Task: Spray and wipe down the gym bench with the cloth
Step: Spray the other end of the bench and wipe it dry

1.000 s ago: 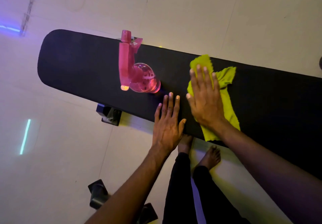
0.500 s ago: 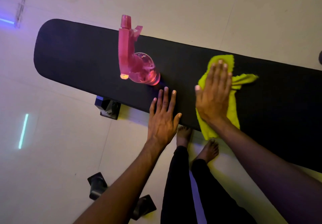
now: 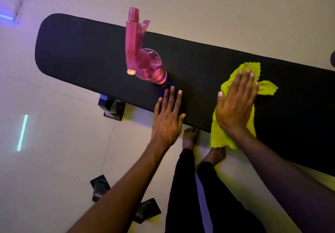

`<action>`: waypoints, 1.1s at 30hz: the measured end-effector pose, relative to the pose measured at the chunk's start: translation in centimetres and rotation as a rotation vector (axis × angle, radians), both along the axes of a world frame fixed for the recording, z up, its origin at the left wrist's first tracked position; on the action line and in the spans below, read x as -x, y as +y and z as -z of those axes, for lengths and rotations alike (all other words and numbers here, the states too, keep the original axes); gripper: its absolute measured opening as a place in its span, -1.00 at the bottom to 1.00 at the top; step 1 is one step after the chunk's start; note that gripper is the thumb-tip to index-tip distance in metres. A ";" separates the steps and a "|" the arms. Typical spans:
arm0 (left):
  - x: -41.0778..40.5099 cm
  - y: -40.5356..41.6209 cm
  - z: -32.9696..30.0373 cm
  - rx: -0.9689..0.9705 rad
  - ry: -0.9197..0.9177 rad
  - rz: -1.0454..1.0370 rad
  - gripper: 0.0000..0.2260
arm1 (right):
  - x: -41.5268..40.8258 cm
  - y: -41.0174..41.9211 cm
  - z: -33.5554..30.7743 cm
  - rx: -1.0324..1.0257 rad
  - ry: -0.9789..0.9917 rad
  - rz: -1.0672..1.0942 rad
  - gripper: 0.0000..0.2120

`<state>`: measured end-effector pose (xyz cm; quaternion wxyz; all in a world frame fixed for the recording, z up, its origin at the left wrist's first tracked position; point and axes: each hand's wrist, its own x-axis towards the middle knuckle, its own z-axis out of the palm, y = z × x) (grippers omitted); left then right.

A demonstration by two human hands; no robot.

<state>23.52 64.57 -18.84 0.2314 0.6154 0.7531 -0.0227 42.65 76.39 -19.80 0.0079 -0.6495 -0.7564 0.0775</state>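
A long black gym bench runs from upper left to lower right. A pink spray bottle stands upright on it, left of middle. My right hand lies flat on a yellow-green cloth, pressing it onto the bench pad; the cloth's lower end hangs over the near edge. My left hand rests palm down on the bench's near edge, fingers apart, just below the bottle and not touching it.
The floor is pale tile. A black bench foot sticks out under the near edge, and two more black feet stand lower left. My bare feet and dark trouser legs are right below the bench edge.
My right hand has slid the cloth to the right along the bench, away from the bottle. My left hand stays planted on the near edge.
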 end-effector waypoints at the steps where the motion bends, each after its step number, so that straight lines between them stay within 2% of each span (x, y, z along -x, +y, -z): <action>1: 0.0 0.0 0.0 -0.005 -0.003 -0.004 -0.35 | 1.5 0.3 -0.1 -0.002 0.021 0.006 -0.27; 6: 0.5 -0.2 0.0 -0.024 -0.002 0.022 -0.36 | 5.7 0.3 0.2 -0.001 0.035 -0.149 -0.28; 10: 1.2 -0.6 -0.2 -0.001 0.014 0.037 -0.34 | 0.0 -3.2 0.1 0.008 0.010 -0.400 -0.23; 12: 1.3 -0.8 -0.3 0.021 0.036 0.021 -0.32 | -2.6 -4.1 0.1 0.007 -0.008 -0.347 -0.21; 14: 1.3 -1.0 -0.4 0.031 0.057 0.004 -0.31 | -2.4 -3.4 0.1 0.004 -0.018 -0.180 -0.23; 16: 1.1 -1.1 -0.3 0.027 0.058 -0.015 -0.30 | -0.1 -1.6 0.1 -0.002 -0.017 -0.030 -0.26; 19: 0.7 -1.3 -0.1 0.002 0.050 -0.043 -0.31 | 4.5 1.1 0.0 -0.005 0.022 0.062 -0.27; 21: 0.7 -1.5 -0.2 -0.004 0.038 -0.056 -0.31 | 7.3 1.5 0.1 -0.008 0.044 0.007 -0.27; 24: 1.2 -1.9 -0.2 -0.005 0.031 -0.047 -0.31 | 9.1 0.1 0.4 -0.015 0.055 -0.205 -0.28; 28: 1.8 -2.0 -0.7 0.009 0.023 -0.037 -0.30 | 4.0 -2.9 0.4 0.003 0.050 -0.494 -0.25; 30: 1.8 -1.9 -1.0 0.028 0.005 -0.036 -0.30 | 1.0 -3.3 0.3 -0.001 0.035 -0.449 -0.24; 33: 1.6 -1.8 -1.1 0.065 0.008 -0.033 -0.30 | 0.4 -1.9 0.2 0.000 -0.019 -0.184 -0.25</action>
